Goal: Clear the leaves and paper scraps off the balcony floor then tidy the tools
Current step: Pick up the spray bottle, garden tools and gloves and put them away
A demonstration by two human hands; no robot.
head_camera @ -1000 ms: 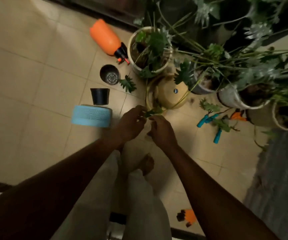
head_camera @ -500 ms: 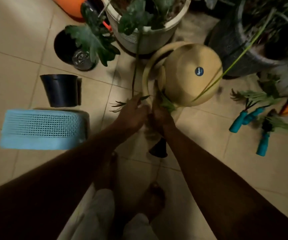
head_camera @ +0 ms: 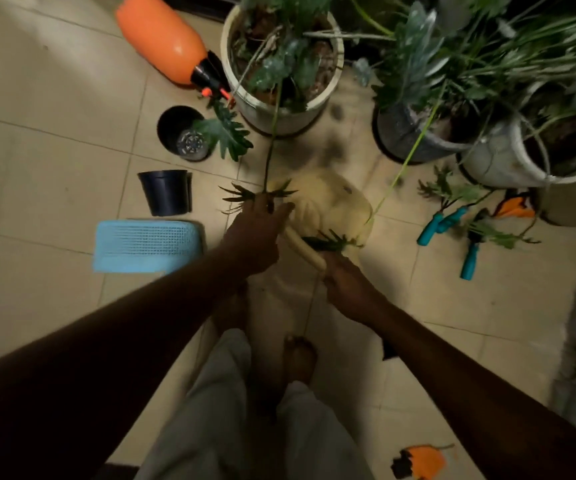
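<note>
I am recording the left hand clamping a leaf, its stalk running straight away toward the white pot. The right hand is pinching a second leaf over the watering can handle. The blue basket is lying left of both hands. I am judging the left hand nearer for the drop.

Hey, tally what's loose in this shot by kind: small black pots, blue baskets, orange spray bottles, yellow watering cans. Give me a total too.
Small black plastic pots: 2
Light blue mesh basket: 1
Orange spray bottle: 1
Pale yellow watering can: 1
Total: 5
</note>
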